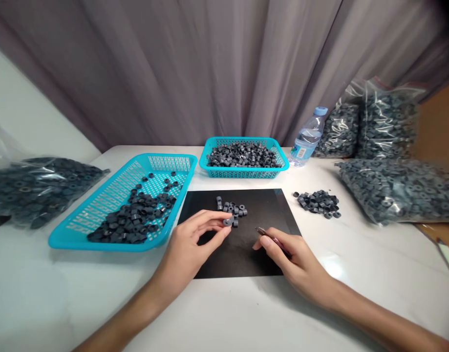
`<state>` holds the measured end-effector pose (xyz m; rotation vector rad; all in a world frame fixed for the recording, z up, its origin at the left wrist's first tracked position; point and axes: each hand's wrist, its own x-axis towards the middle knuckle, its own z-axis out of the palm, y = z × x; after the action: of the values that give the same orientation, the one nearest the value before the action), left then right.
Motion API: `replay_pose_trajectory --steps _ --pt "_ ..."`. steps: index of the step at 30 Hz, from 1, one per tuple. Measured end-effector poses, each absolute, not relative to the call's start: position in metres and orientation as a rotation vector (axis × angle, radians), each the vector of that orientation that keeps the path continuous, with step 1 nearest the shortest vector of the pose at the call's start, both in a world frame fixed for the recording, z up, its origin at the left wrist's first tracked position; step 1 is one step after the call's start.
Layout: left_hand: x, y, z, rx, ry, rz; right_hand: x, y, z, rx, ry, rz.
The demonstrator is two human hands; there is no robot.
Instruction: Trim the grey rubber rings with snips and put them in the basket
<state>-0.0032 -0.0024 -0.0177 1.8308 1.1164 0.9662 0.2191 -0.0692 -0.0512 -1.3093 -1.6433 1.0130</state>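
Observation:
Between thumb and fingertips, my left hand (193, 239) pinches a small dark grey ring-shaped part (228, 222) with a hole in it. My right hand (292, 252) is closed around a slim dark pen-like tool (277, 241), its tip pointing up and left, apart from the ring. Both hands are over a black mat (242, 259). Just behind the held part, a small cluster of similar grey rings (240, 207) sits on the mat. The far end of the tool is hidden by my right hand, so its exact kind is unclear.
Left stands a large blue basket (59, 239) partly filled with rings; a smaller blue basket (209, 171) full of them is behind the mat. A loose pile (318, 203), a water bottle (308, 139) and bagged rings (400, 188) are right. Another bag (44, 183) lies far left.

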Motion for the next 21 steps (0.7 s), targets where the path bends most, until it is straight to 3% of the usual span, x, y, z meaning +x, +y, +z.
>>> replay_pose_trajectory --steps 10,21 --pt "-0.0027 -0.0117 -0.0172 2.100 1.013 1.019 0.2208 -0.0699 -0.0545 -1.321 -1.665 0.992" --pt "0.0021 -0.0052 -0.0097 1.394 1.045 0.768 0.2204 -0.0692 -0.0543 -1.327 -1.672 0.978"
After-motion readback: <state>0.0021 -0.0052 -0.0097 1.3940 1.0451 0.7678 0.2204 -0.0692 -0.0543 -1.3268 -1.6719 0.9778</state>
